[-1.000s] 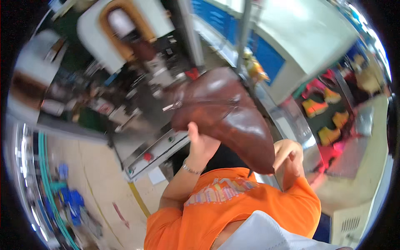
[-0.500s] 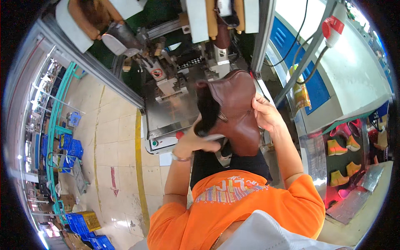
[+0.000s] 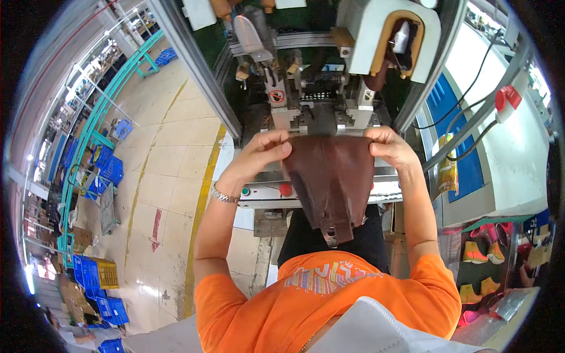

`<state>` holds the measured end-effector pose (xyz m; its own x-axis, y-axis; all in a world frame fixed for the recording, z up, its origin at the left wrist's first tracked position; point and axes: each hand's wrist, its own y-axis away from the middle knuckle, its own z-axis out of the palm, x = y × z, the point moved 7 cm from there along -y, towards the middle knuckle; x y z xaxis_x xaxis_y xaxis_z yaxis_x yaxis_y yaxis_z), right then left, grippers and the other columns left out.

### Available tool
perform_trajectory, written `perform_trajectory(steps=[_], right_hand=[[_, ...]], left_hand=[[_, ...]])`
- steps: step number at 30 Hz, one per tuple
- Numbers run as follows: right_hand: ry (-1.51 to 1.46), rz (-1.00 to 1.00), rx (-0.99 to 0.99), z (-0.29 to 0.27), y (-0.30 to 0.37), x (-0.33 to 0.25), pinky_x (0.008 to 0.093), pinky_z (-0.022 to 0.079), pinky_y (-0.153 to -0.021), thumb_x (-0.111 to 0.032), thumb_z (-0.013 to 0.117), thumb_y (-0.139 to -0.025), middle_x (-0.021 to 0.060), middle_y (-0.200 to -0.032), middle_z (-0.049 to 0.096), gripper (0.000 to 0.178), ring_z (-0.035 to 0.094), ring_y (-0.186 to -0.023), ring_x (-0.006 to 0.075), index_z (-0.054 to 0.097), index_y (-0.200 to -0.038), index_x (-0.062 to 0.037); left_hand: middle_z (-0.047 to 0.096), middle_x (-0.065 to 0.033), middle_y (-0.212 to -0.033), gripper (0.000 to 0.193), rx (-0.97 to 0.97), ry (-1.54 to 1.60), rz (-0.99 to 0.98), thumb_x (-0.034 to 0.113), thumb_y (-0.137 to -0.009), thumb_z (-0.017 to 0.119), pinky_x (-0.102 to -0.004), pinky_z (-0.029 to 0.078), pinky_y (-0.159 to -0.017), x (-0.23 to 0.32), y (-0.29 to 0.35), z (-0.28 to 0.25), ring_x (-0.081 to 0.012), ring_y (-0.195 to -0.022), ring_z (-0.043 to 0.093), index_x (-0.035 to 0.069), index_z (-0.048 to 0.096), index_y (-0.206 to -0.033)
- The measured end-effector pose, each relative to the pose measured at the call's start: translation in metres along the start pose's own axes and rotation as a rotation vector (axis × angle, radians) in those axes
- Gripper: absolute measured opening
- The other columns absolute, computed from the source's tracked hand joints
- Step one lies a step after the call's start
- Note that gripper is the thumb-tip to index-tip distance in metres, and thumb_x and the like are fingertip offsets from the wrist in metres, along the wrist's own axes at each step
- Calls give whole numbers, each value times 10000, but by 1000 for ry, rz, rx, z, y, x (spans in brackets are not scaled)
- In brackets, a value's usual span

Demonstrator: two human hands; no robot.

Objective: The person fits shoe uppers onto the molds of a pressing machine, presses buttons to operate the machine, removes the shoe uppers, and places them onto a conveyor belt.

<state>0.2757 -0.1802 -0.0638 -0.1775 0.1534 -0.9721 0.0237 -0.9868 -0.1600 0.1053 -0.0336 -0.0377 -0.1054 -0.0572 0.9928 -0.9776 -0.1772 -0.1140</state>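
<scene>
A brown leather boot upper (image 3: 332,179) hangs spread out in front of my body, its narrow end pointing down towards me. My left hand (image 3: 265,152) pinches its upper left corner between thumb and fingers. At the opposite corner my right hand (image 3: 393,147) grips the edge the same way. Just beyond the upper stands a machine with two shoe forms; the left metal form (image 3: 250,36) is bare. On the right side, a dark brown piece (image 3: 376,79) sits under a white and tan U-shaped pad (image 3: 432,44).
A red button (image 3: 285,190) and a green button (image 3: 245,191) are on the machine's front edge. Metal posts flank the machine. A red-capped plug (image 3: 507,103) hangs at right, above a rack of colourful shoe forms (image 3: 474,253). Blue crates (image 3: 112,309) stand on the floor at left.
The boot upper has turned from sideways to narrow end down. My left hand has moved from beneath it to its upper left corner. The view has shifted, bringing the machine's right station further right.
</scene>
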Motion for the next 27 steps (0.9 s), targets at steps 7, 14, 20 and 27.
perform_trajectory(steps=[7, 14, 20, 27], right_hand=[[178, -163, 0, 19, -93, -46, 223, 416, -713, -188, 597, -840, -37, -799, 596, 136, 529, -740, 62, 591, -878, -57], [89, -342, 275, -5, -195, -100, 222, 423, -770, -157, 569, -862, -13, -890, 619, 152, 559, -824, 74, 589, -975, -57], [13, -293, 313, -27, -231, -96, 222, 451, -729, -154, 572, -859, -19, -882, 621, 135, 574, -801, 75, 596, -959, -66], [-37, -180, 468, -57, -249, -81, 270, 451, -749, -164, 604, -837, -10, -885, 632, 165, 581, -836, 109, 615, -976, -76]], left_hand=[[545, 19, -958, 284, 23, -130, 199, 78, -868, 529, -232, 424, -770, 42, -14, -63, -71, -865, 487, 5, 531, -1142], [589, -19, -904, 253, 379, 186, 456, 31, -854, 538, -220, 431, -734, 95, -72, -159, -94, -829, 551, 31, 482, -1101], [586, -17, -867, 153, 438, 289, 418, 21, -834, 570, -223, 422, -725, 81, -104, -188, -103, -809, 552, 74, 502, -960], [583, -15, -854, 159, 416, 524, 247, 0, -811, 578, -233, 424, -709, 68, -127, -197, -111, -810, 554, 92, 517, -925]])
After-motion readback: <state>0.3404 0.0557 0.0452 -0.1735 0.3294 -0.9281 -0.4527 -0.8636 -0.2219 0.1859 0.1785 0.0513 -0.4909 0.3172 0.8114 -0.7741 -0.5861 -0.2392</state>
